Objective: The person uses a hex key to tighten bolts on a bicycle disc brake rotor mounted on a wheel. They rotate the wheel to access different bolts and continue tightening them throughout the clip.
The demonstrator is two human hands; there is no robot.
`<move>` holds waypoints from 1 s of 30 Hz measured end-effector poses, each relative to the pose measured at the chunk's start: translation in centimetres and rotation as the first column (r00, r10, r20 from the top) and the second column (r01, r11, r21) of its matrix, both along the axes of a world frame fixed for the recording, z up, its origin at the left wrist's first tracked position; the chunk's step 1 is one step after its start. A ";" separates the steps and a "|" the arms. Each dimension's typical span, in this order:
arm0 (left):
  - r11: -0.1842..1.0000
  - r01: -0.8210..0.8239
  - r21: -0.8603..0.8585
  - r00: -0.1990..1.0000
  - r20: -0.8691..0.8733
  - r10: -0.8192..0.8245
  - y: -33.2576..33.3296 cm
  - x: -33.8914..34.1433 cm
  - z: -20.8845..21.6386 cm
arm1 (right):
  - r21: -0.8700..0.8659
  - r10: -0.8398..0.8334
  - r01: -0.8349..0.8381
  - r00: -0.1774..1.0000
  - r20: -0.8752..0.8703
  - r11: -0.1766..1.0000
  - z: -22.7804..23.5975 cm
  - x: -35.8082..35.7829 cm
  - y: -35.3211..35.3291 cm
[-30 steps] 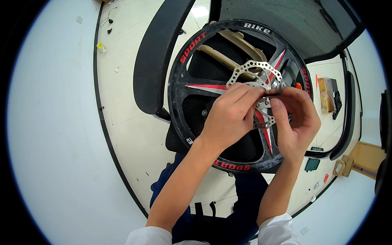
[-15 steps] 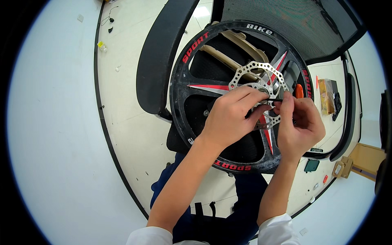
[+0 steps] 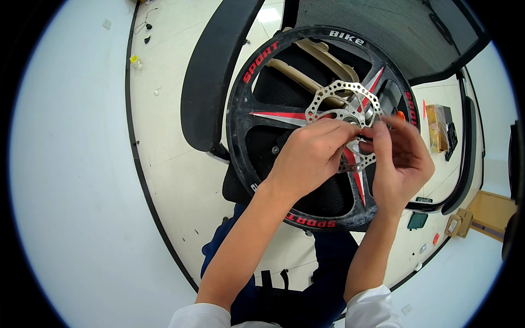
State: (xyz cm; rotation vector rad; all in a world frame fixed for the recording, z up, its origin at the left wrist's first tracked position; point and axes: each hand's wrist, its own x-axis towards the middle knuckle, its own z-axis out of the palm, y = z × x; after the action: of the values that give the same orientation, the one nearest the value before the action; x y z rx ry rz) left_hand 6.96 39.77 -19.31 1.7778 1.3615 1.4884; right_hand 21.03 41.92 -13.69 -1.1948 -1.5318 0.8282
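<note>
A black bicycle wheel [image 3: 238, 117] with broad red-and-white-marked spokes lies flat before me. At its centre is a silver, hole-drilled disc brake rotor [image 3: 324, 97]. Over the hub, my left hand [image 3: 309, 153] is closed in a pinch on a thin black rod [image 3: 363, 135], mostly covered by the fingers. My right hand [image 3: 403, 158] meets it from the right, thumb extended and fingers curled, slightly blurred; what lies between its fingertips is hidden. An orange piece [image 3: 401, 115] shows just behind the right fingers.
The wheel rests on an office chair with a black armrest [image 3: 210, 76] and mesh back [image 3: 377, 27]. Beige metal bars [image 3: 298, 74] show through the wheel. Right, on the floor, are a yellow package [image 3: 436, 128], a dark green case [image 3: 417, 221] and cardboard boxes [image 3: 458, 223].
My right fingers have shifted at the rod, the index finger lifting over the orange piece. Less of the rod shows between the hands. The left hand stays nearly in place.
</note>
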 end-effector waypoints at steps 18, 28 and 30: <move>0.982 -0.167 0.083 0.986 0.029 0.165 0.1 0.2 -0.4 | 0.189 0.185 -0.190 0.982 0.043 0.964 -0.1 -0.2 0.2; 0.989 -0.086 0.121 0.996 -0.017 0.088 0.2 0.3 -0.2 | 0.271 0.118 -0.157 0.981 0.156 0.950 -0.6 0.6 1.0; 0.992 -0.067 0.109 0.998 -0.014 0.069 0.1 0.2 -0.2 | 0.281 0.075 -0.104 0.991 0.114 0.954 -1.2 0.2 0.8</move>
State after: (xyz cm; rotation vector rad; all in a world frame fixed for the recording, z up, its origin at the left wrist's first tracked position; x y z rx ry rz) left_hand 7.19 39.85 -19.54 1.8314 1.3872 1.6140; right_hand 21.26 42.68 -14.91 -0.9720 -1.7337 0.5850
